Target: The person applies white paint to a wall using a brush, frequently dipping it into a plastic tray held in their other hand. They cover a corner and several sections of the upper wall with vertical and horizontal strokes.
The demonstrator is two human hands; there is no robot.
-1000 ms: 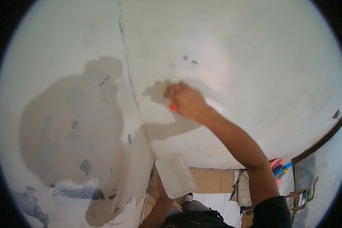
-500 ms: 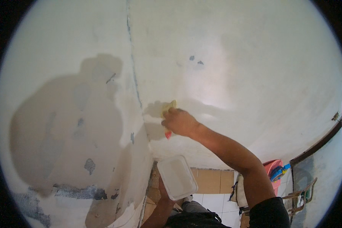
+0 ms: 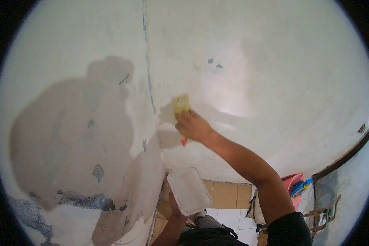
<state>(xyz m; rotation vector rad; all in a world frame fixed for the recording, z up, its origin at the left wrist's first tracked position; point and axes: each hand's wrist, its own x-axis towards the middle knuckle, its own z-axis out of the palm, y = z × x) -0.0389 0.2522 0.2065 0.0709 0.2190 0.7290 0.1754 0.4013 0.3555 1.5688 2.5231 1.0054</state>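
Head view: R arm [image 3: 250, 164] reached up from lower R, elbow bent, hand [image 3: 194, 126] gripping flat paintbrush [image 3: 182, 107] bristles-up nr wall corner [image 3: 153, 108]. L hand [image 3: 174, 206] supported white rect. tub [image 3: 188, 190]; tub hid fingers, closure can't tell. Cardboard [image 3: 225, 194] below; R arm partly blocked pink basin [image 3: 288, 180].

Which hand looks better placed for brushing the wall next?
Probably the right: the right hand holds the paintbrush, bristles upward, in front of the wall. The left hand is lower down, occupied with the white tray.
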